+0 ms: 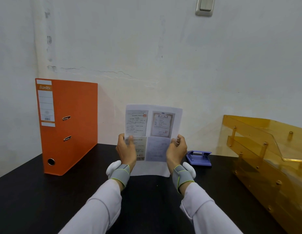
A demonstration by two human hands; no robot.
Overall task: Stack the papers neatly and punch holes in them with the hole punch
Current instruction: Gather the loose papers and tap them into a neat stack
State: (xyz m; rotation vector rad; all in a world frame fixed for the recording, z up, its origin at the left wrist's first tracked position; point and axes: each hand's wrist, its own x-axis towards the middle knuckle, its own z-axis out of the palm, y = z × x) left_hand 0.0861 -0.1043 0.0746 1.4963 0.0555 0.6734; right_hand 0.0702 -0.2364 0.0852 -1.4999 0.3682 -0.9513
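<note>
i am gripping the papers (152, 132) upright between my left hand (126, 150) and right hand (177, 150), fingers closed on both side edges, probably to square them, the hole punch (199, 157) waiting just beyond my right fingers.

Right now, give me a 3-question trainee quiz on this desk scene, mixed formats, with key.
1. True or false: the white printed papers lie flat on the black desk.
2. Multiple choice: the purple metal hole punch sits A) beside the person's right hand, B) against the orange lever-arch binder, C) inside the amber plastic letter tray.
3. Fill in: the sheets are held upright by the right hand and the ____ hand.

Key
1. False: both hands hold them upright, bottom edge down at the desk.
2. A.
3. left.
</note>
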